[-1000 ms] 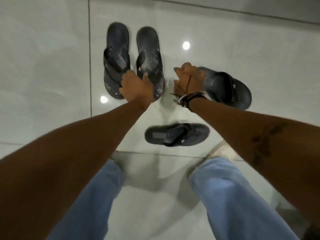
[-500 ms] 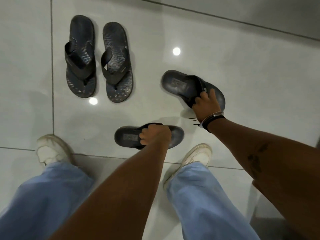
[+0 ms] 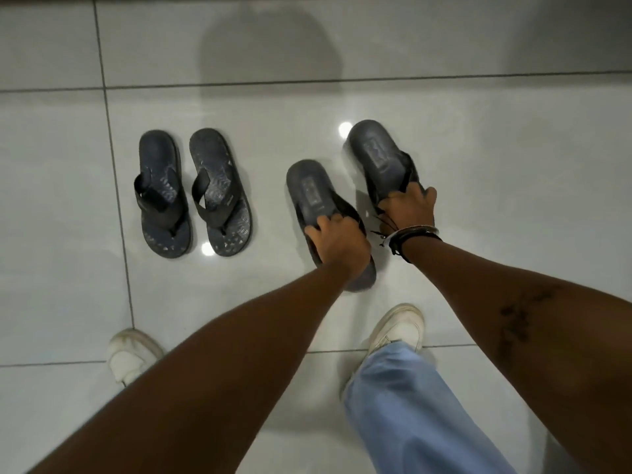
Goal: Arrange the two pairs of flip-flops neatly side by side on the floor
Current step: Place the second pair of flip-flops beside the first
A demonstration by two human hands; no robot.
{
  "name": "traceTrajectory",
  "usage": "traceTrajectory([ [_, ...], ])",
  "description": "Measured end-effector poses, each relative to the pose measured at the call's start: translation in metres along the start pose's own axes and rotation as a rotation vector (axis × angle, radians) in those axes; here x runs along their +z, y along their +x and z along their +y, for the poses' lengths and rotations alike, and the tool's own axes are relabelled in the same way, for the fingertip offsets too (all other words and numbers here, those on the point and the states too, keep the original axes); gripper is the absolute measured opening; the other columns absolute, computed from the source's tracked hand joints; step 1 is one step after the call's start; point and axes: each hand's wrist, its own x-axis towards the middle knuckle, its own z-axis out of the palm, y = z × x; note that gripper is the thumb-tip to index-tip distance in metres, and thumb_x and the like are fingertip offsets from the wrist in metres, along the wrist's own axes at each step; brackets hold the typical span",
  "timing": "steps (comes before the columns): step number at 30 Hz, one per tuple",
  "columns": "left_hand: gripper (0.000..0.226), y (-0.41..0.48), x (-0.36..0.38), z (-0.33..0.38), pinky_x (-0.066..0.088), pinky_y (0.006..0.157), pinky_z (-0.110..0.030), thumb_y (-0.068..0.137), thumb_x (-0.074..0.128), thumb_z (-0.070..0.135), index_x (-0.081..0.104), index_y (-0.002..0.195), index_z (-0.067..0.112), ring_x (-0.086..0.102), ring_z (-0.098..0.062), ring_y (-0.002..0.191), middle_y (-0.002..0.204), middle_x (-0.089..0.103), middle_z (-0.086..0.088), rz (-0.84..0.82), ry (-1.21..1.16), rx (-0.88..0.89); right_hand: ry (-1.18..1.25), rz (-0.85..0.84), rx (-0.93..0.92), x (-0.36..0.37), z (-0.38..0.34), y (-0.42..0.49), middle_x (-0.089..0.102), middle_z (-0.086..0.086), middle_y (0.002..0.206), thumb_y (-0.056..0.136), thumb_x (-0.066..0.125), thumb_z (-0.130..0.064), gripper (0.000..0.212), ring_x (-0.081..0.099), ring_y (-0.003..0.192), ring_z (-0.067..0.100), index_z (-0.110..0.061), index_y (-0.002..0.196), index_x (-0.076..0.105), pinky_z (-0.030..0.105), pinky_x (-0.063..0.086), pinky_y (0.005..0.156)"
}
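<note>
One pair of dark patterned flip-flops lies side by side on the white tiles at the left, its left one point(image 3: 163, 195) close beside its right one point(image 3: 220, 192), toes toward me. To their right are two plain dark flip-flops. My left hand point(image 3: 337, 239) grips the nearer one point(image 3: 314, 196) by its strap. My right hand point(image 3: 408, 208), with bracelets on the wrist, grips the farther one point(image 3: 378, 155) at its strap. Both held flip-flops point heel away from me, roughly parallel, with a small gap between them.
My white sneakers stand near the bottom, the left one point(image 3: 131, 354) and the right one point(image 3: 398, 330), with a light blue trouser leg point(image 3: 410, 415) over the right. Glossy floor tiles point(image 3: 513, 165) with dark grout lines spread all around; ceiling lights reflect in them.
Both hands have turned the two plain flip-flops from lying crosswise to pointing away from me, and brought them closer together beside the patterned pair. The camera view shifted to the right.
</note>
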Motion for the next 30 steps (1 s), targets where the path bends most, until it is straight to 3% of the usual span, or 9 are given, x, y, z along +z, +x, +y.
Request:
traceTrajectory([
  [7,0.024,0.065,-0.015,-0.004,0.024,0.107,-0.057,0.089,0.054,0.027,0.067,0.109,0.025,0.041,-0.029,0.116,0.112,0.063,-0.002,-0.029,0.364,0.260,0.158,0.055,0.136,0.004,-0.012,0.020,0.067,0.002,0.081,0.080,0.060,-0.024,0.011,0.046,0.104,0.031,-0.021,0.079,0.070,0.046,0.029,0.094],
  [13,0.018,0.063,-0.003,-0.016,0.025,0.105,-0.054,0.090,0.054,0.031,0.070,0.097,0.026,0.043,-0.028,0.110,0.101,0.065,0.001,-0.009,0.315,0.304,0.159,0.005,0.183,0.017,-0.035,0.020,0.069,0.004,0.084,0.083,0.057,-0.020,0.015,0.046,0.109,0.031,-0.017,0.085,0.072,0.051,0.029,0.101],
  [17,0.015,0.058,-0.010,-0.052,0.028,0.098,-0.049,0.084,0.055,0.023,0.069,0.091,0.024,0.048,-0.027,0.099,0.100,0.062,-0.003,0.161,0.130,0.360,0.137,0.008,0.154,0.015,-0.045,0.013,0.065,0.009,0.107,0.084,0.055,-0.024,0.021,0.043,0.120,0.033,-0.019,0.097,0.071,0.054,0.025,0.107],
  [20,0.021,0.057,-0.034,-0.086,0.031,0.095,-0.049,0.086,0.051,0.023,0.068,0.097,0.019,0.053,-0.029,0.098,0.102,0.062,-0.006,0.337,0.019,0.156,0.137,0.200,0.081,0.009,-0.068,0.009,0.059,0.014,0.113,0.080,0.057,-0.021,0.024,0.047,0.113,0.033,-0.015,0.102,0.067,0.054,0.026,0.105],
  [22,0.025,0.064,-0.055,-0.127,0.033,0.092,-0.048,0.088,0.050,0.028,0.068,0.102,0.017,0.054,-0.031,0.100,0.106,0.062,-0.009,0.409,0.073,-0.050,0.089,0.262,-0.070,0.001,-0.098,0.012,0.055,0.014,0.121,0.079,0.058,-0.023,0.034,0.047,0.114,0.033,-0.016,0.112,0.063,0.054,0.029,0.101],
  [24,0.034,0.074,-0.073,-0.175,0.033,0.093,-0.048,0.090,0.049,0.036,0.066,0.107,0.012,0.053,-0.033,0.105,0.112,0.062,-0.012,0.386,0.118,-0.250,0.074,0.190,-0.235,-0.006,-0.131,0.021,0.043,0.014,0.141,0.083,0.056,-0.023,0.047,0.040,0.127,0.033,-0.017,0.130,0.051,0.054,0.030,0.102],
  [26,0.043,0.084,-0.087,-0.221,0.029,0.101,-0.053,0.091,0.048,0.045,0.067,0.108,0.010,0.050,-0.034,0.114,0.117,0.062,-0.014,0.325,0.103,-0.406,0.103,0.035,-0.329,-0.010,-0.164,0.036,0.019,0.013,0.158,0.090,0.054,-0.019,0.060,0.022,0.142,0.031,-0.016,0.145,0.032,0.055,0.021,0.111],
  [28,0.045,0.094,-0.093,-0.249,0.025,0.104,-0.055,0.088,0.052,0.052,0.066,0.101,0.012,0.049,-0.035,0.116,0.115,0.064,-0.014,0.213,0.131,-0.435,0.090,-0.107,-0.353,-0.013,-0.187,0.055,-0.001,0.010,0.162,0.092,0.055,-0.017,0.071,0.005,0.148,0.029,-0.015,0.151,0.015,0.054,0.011,0.116],
  [30,0.040,0.103,-0.096,-0.260,0.026,0.103,-0.053,0.085,0.055,0.054,0.062,0.093,0.016,0.052,-0.034,0.112,0.107,0.066,-0.012,0.123,0.161,-0.396,0.054,-0.193,-0.320,-0.016,-0.201,0.070,-0.008,0.009,0.162,0.093,0.053,-0.019,0.075,-0.002,0.148,0.029,-0.016,0.152,0.007,0.054,0.006,0.118],
])
